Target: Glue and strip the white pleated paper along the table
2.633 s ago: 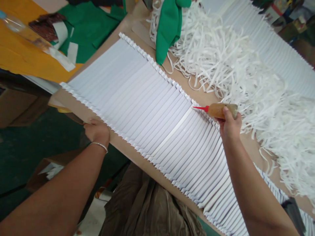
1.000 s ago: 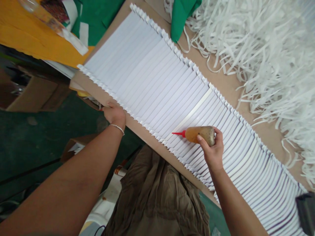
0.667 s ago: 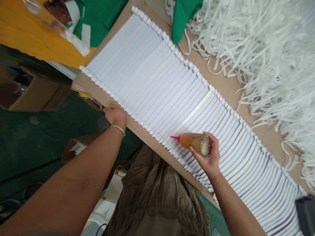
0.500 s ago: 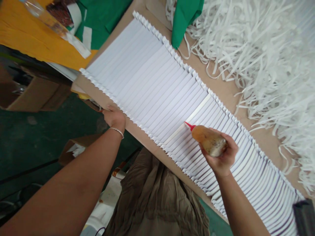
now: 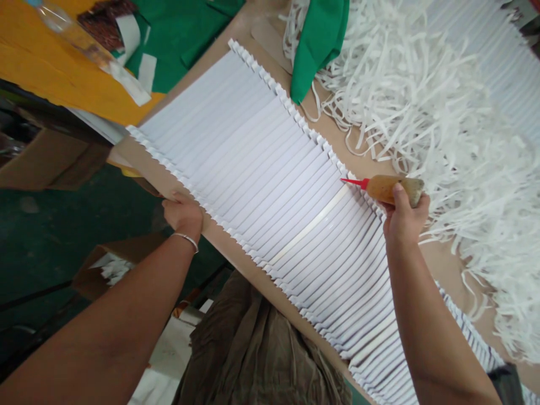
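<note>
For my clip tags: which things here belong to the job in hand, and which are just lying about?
In use:
red-nozzled bottle, in the right hand
row of overlapping white strips
brown tabletop, left hand at its edge

Apparently lying about:
tangled white ribbons
green cloths
clear plastic bottle

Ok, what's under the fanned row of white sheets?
Brown tabletop shows along both long edges of the white sheets, so they seem to lie on it. The surface directly beneath is covered; whether anything else is there can't be seen.
</note>
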`<state>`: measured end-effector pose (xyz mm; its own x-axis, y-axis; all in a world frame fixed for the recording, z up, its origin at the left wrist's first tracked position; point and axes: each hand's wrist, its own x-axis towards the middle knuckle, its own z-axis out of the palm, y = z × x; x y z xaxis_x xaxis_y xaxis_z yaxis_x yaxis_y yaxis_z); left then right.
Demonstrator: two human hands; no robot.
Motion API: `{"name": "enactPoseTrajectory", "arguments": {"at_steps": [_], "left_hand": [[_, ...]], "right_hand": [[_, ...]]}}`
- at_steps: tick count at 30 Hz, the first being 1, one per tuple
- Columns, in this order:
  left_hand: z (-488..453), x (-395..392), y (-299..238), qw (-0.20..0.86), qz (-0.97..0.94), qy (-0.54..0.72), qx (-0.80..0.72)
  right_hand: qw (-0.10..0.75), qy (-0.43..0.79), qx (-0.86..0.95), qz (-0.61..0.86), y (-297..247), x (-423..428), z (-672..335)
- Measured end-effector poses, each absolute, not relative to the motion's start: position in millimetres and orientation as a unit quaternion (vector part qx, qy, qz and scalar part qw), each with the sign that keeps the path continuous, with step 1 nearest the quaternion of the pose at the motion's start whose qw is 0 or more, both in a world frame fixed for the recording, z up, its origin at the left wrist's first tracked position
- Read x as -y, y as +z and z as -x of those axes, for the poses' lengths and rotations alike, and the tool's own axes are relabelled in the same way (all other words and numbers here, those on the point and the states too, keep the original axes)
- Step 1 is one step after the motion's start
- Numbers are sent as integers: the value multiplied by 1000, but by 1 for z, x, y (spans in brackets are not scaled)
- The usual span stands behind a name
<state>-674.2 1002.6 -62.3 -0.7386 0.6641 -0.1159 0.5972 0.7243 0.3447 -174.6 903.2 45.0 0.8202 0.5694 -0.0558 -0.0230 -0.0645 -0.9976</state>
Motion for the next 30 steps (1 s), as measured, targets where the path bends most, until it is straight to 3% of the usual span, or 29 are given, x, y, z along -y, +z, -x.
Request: {"name": "enactPoseTrajectory", "arguments": {"at_steps": [20, 30], "left_hand": [[668, -1002, -57, 109, -319, 160, -928], [659, -1000, -43, 140, -322, 175, -920]], "right_hand": [[613, 257, 207, 718, 55, -855, 228], [525, 269, 235, 773, 59, -800, 280]]}}
